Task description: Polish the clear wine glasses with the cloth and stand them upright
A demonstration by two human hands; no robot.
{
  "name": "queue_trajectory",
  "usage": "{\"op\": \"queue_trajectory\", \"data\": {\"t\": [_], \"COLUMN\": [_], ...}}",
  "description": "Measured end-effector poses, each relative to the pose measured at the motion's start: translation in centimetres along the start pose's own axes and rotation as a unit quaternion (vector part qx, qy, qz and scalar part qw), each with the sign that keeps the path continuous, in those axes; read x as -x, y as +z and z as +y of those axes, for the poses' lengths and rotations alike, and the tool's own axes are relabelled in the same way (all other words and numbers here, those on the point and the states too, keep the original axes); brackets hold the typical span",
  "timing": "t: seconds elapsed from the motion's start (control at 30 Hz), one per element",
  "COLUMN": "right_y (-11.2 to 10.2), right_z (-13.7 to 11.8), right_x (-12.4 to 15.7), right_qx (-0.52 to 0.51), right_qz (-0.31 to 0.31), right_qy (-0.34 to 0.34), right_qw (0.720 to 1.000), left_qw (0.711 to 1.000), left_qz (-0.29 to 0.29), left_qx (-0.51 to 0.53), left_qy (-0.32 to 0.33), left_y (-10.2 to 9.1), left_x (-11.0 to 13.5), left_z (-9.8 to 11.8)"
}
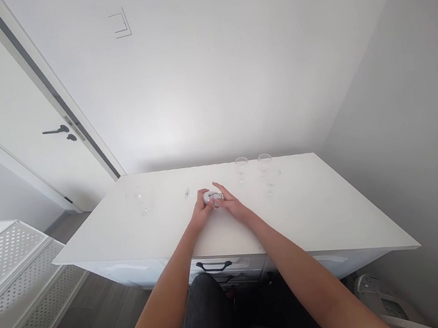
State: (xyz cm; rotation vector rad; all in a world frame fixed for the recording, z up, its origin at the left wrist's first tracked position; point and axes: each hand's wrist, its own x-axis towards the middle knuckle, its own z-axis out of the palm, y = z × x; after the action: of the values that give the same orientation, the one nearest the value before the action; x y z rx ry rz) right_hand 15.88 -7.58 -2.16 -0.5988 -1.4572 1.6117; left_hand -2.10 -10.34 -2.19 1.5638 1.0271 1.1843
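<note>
Over the middle of the white tabletop, both hands meet around a small, round white-and-grey bundle (213, 195); whether it is cloth, paper or something wrapped I cannot make out. My left hand (200, 209) is closed on its left side, with the thumb at the front. From the right, my right hand (231, 205) grips the same bundle, thumb in front and index finger reaching over the back. Two clear stemmed glasses, one (242, 166) nearer and one (265, 163) farther right, stand upright behind my right hand.
More faint clear glassware (138, 195) is on the left of the white cabinet top (312, 210). A small clear piece (187, 193) lies left of my hands. A wall stands behind; a white perforated rack (11, 263) is at left, a grey appliance (384, 298) at lower right.
</note>
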Motion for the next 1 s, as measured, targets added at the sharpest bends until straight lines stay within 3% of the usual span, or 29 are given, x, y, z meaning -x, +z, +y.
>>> {"op": "queue_trajectory", "data": {"t": [0.1,0.23,0.33,0.4,0.6,0.87,1.0], "right_y": [-0.4,-0.2,0.3,0.3,-0.9,0.1,-0.1], "right_z": [-0.3,-0.4,0.0,0.3,0.2,0.1,0.5], "right_x": [-0.1,0.2,0.4,0.2,-0.7,-0.1,-0.6], "right_qx": [-0.037,0.083,0.153,0.135,-0.063,0.092,0.060], "right_qz": [0.031,0.114,0.066,0.050,0.032,0.086,0.130], "right_qy": [-0.013,-0.073,-0.093,-0.080,-0.013,-0.101,-0.061], "right_qw": [0.999,0.987,0.982,0.986,0.997,0.987,0.988], "left_qw": [1.000,0.997,0.993,0.992,0.997,0.995,0.994], "left_qz": [-0.006,0.022,0.082,0.094,0.009,0.043,0.051], "left_qx": [-0.014,-0.054,-0.032,-0.035,-0.077,-0.044,-0.064], "left_qy": [-0.005,-0.053,-0.074,-0.077,0.004,-0.074,-0.067], "left_y": [0.2,0.4,0.3,0.3,0.1,0.3,0.1], "left_x": [-0.1,0.0,0.0,0.0,0.1,0.2,0.2], "left_z": [0.1,0.7,1.0,1.0,0.8,1.6,1.3]}}
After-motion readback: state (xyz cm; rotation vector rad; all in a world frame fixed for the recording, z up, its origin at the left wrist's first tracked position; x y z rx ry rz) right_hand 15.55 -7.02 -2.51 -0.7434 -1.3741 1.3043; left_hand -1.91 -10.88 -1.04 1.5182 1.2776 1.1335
